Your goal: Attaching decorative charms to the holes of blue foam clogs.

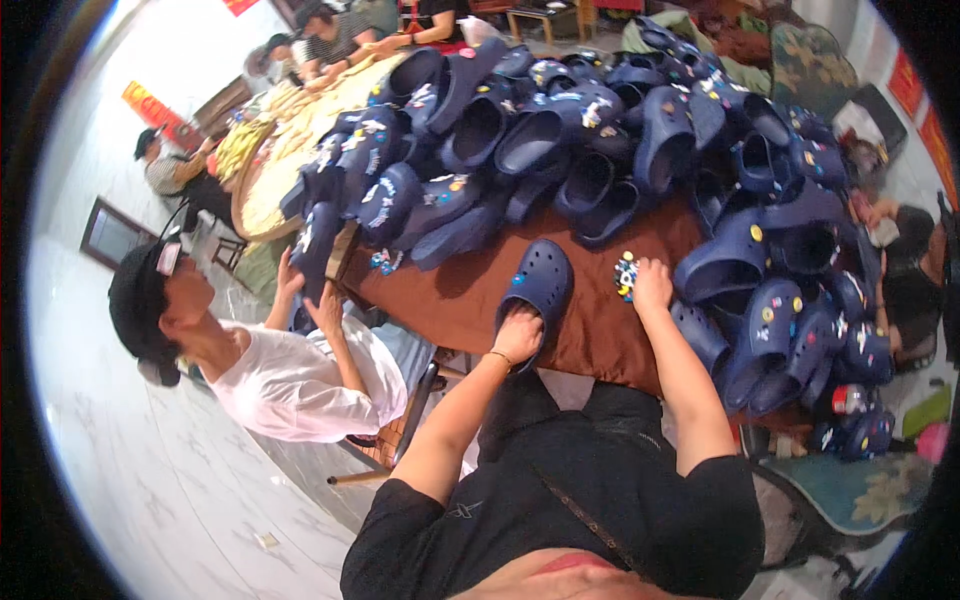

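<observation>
The left hand is right inside a navy-blue, perforated clog on the brown cloth-covered table's near side, fingers hidden, closure impossible to tell! Rightward, the right hand meets small multicoloured charms, its grip unclear.

Matt foamy clogs on a satiny brown worktop cloth
The navy clog up front looks like moulded foam plastic, smooth with barely any shine, while the little charms look like harder, glossier plastic. Cloth's got a soft sheen, pretty smooth tbh. Floor looks like polished marble-style tile, and the black shirt is plain matt fabric.
</observation>
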A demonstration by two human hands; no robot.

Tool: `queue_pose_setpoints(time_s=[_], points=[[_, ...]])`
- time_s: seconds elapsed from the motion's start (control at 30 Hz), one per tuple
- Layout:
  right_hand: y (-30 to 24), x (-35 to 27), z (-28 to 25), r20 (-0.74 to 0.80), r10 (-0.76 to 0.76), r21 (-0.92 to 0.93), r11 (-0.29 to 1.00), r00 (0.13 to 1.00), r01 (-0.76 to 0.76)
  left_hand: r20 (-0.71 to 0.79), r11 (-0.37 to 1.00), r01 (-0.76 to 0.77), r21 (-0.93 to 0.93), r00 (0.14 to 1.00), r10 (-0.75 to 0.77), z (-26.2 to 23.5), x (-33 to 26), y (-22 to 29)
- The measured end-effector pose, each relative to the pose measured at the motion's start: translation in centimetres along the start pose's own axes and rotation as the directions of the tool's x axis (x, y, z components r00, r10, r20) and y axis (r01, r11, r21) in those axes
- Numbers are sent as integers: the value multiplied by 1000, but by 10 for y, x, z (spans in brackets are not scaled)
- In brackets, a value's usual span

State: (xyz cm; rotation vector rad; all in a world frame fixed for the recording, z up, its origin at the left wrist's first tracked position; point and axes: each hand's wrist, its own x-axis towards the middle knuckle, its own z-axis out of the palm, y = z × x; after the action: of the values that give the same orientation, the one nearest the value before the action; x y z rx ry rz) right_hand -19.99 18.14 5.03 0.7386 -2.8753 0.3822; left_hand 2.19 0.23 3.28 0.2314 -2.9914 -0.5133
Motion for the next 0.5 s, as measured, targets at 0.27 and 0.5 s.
queue_pose_setpoints(time_s=[0.27, 0.5], points=[[10, 0, 7, 55, -13, 157, 988, 998, 4, -75, 994, -16, -104, 997, 8, 1, -5, -1], [18, -6, 19, -170, -8, 429, 900, 985, 81, 11, 990, -2, -142, 1000, 3, 3, -6, 0]])
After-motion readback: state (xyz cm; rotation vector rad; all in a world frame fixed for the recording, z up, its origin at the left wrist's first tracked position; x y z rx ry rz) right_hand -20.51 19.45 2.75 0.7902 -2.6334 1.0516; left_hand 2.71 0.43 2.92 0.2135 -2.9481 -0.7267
